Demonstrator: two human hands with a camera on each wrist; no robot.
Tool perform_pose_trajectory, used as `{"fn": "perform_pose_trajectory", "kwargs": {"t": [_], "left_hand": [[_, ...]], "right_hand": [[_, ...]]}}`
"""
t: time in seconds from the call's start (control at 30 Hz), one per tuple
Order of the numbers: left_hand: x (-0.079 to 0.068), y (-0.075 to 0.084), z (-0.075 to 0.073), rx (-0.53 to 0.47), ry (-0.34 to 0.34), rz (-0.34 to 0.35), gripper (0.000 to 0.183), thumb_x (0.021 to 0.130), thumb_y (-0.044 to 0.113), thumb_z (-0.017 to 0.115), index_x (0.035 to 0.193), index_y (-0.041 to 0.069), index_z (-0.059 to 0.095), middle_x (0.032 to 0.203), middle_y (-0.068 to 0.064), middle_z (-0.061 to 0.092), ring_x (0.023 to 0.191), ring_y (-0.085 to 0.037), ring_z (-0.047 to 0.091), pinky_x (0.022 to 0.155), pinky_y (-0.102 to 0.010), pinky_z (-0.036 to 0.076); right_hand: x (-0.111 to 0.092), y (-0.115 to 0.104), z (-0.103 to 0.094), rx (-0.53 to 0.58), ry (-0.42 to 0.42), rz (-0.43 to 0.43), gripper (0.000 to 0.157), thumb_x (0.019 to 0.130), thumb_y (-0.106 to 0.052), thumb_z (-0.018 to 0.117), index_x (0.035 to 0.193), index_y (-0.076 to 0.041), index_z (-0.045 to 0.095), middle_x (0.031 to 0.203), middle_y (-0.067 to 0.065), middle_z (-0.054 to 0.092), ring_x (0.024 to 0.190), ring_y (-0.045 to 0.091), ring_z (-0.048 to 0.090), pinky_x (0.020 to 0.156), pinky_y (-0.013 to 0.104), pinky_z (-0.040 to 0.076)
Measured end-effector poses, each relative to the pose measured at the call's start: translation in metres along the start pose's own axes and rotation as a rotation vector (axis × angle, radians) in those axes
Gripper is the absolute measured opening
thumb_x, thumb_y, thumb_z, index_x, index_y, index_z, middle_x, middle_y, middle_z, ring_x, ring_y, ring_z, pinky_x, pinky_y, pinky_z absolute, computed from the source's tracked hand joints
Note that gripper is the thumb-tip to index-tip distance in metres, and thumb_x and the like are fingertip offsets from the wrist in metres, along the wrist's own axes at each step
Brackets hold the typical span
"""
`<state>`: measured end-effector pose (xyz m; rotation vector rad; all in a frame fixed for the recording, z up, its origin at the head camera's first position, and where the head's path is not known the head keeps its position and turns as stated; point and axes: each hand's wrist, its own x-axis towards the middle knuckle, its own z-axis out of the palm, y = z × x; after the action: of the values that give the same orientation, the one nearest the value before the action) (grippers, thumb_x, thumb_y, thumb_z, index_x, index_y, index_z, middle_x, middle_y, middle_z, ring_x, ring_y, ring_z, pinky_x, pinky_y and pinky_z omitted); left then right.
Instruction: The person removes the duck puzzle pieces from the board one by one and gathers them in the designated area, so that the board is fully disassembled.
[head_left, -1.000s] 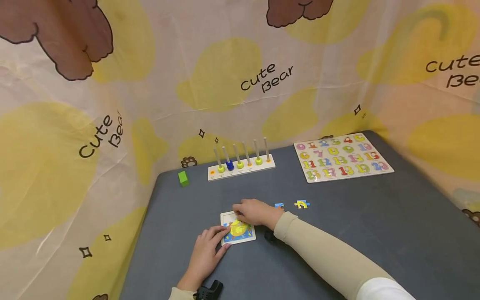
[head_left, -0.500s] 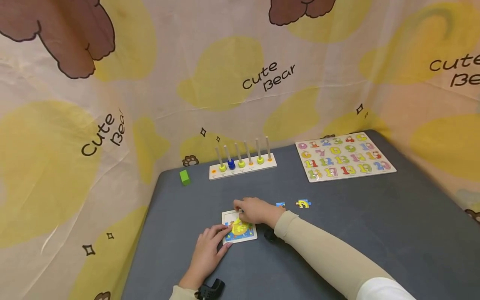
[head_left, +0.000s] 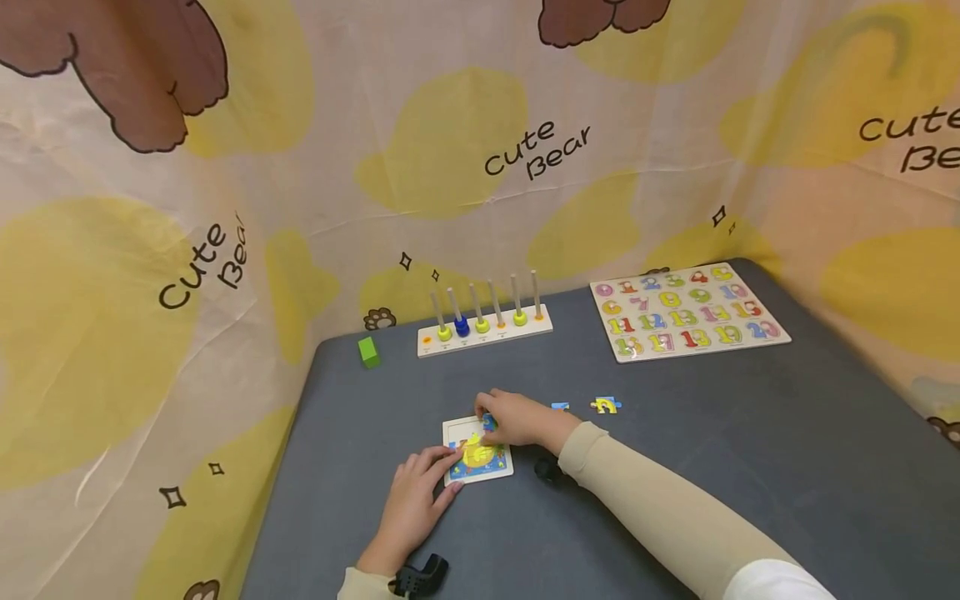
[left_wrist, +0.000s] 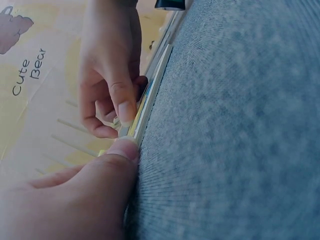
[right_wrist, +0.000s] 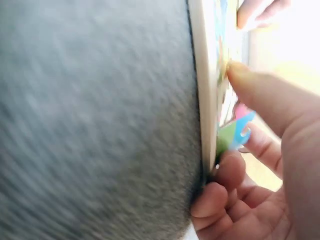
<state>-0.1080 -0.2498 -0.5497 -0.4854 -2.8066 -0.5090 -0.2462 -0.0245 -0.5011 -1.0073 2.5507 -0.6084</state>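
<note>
A small jigsaw tray (head_left: 507,472) with a pale frame and a yellow and blue picture lies on the table. My left hand (head_left: 414,498) rests at its left side, fingers stretched over the picture and thumb at the lower edge. Over the tray's upper right part, my right hand (head_left: 517,418) holds a blue jigsaw piece (head_left: 490,422) with curled fingers. In the right wrist view that jigsaw piece (right_wrist: 237,132) looks blue and green and stands tilted at the tray, while the thumb tip touches the picture. The left wrist view shows the tray edge-on, with both thumbs close together.
Two loose jigsaw pieces, a yellow and blue one (head_left: 606,405) and a partly hidden blue one (head_left: 559,407), lie right of the tray. Farther back are a green block (head_left: 368,352), a peg board (head_left: 450,347) with rings, and a number board (head_left: 626,353).
My right hand has shifted slightly right and up over the tray, and the blue piece now shows between its fingers. My left hand stays at the tray's left side.
</note>
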Motion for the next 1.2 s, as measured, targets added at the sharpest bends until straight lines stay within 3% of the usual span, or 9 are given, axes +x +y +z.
{"fn": "perform_pose_trajectory", "kwargs": {"t": [0.23,0.37,0.53,0.7,0.9,1.07,1.2], "left_hand": [[0.001,0.0,-0.001,0.016,0.002,0.002,0.049,0.093,0.031,0.082,0.139,0.022,0.071,0.136,0.005,0.06,0.105,-0.016,0.055,0.081,-0.039,0.044],[0.002,-0.003,-0.003,0.025,0.007,0.001,0.049,0.092,0.033,0.083,0.138,0.022,0.071,0.135,0.005,0.06,0.104,-0.016,0.055,0.081,-0.039,0.045],[0.002,-0.003,-0.003,0.047,0.02,0.008,0.049,0.091,0.032,0.084,0.137,0.022,0.072,0.134,0.005,0.06,0.104,-0.016,0.055,0.082,-0.039,0.045],[0.0,0.001,-0.002,0.063,0.007,0.018,0.049,0.092,0.034,0.083,0.138,0.022,0.071,0.133,0.005,0.06,0.104,-0.016,0.054,0.08,-0.038,0.045],[0.0,0.001,0.002,0.028,0.008,-0.009,0.047,0.092,0.034,0.083,0.137,0.024,0.072,0.133,0.007,0.06,0.104,-0.014,0.053,0.082,-0.037,0.044],[0.002,-0.001,0.002,0.012,0.021,0.01,0.048,0.092,0.034,0.083,0.137,0.023,0.072,0.133,0.007,0.06,0.103,-0.015,0.054,0.081,-0.038,0.044],[0.001,-0.001,0.003,0.013,0.013,0.009,0.048,0.091,0.034,0.083,0.137,0.023,0.072,0.133,0.007,0.061,0.102,-0.014,0.054,0.081,-0.037,0.044]], "right_hand": [[-0.005,-0.001,0.002,0.02,0.059,-0.009,0.032,0.095,-0.037,0.08,0.115,-0.022,0.061,0.104,0.0,0.046,0.08,0.014,0.056,0.075,0.03,0.051],[-0.004,-0.003,0.0,0.023,0.092,-0.01,0.034,0.095,-0.037,0.08,0.118,-0.019,0.063,0.105,-0.001,0.051,0.083,0.013,0.057,0.078,0.031,0.053],[-0.011,-0.003,-0.009,0.035,0.192,-0.029,0.038,0.094,-0.038,0.08,0.122,-0.014,0.071,0.105,-0.003,0.059,0.09,0.013,0.06,0.082,0.034,0.055],[-0.044,0.009,-0.033,0.04,0.293,-0.09,0.039,0.092,-0.036,0.082,0.123,-0.011,0.078,0.103,0.001,0.066,0.088,0.016,0.058,0.077,0.033,0.053],[-0.092,0.044,-0.063,0.044,0.29,-0.109,0.04,0.093,-0.025,0.082,0.128,-0.006,0.076,0.105,0.002,0.061,0.077,0.01,0.056,0.067,0.025,0.05],[-0.129,0.083,-0.075,0.053,0.305,-0.053,0.04,0.094,-0.012,0.08,0.131,0.0,0.072,0.108,0.007,0.059,0.074,0.009,0.051,0.065,0.026,0.049],[-0.154,0.108,-0.079,0.065,0.307,0.023,0.036,0.094,-0.008,0.079,0.128,0.002,0.071,0.111,0.009,0.06,0.081,0.011,0.055,0.069,0.03,0.052]]}}
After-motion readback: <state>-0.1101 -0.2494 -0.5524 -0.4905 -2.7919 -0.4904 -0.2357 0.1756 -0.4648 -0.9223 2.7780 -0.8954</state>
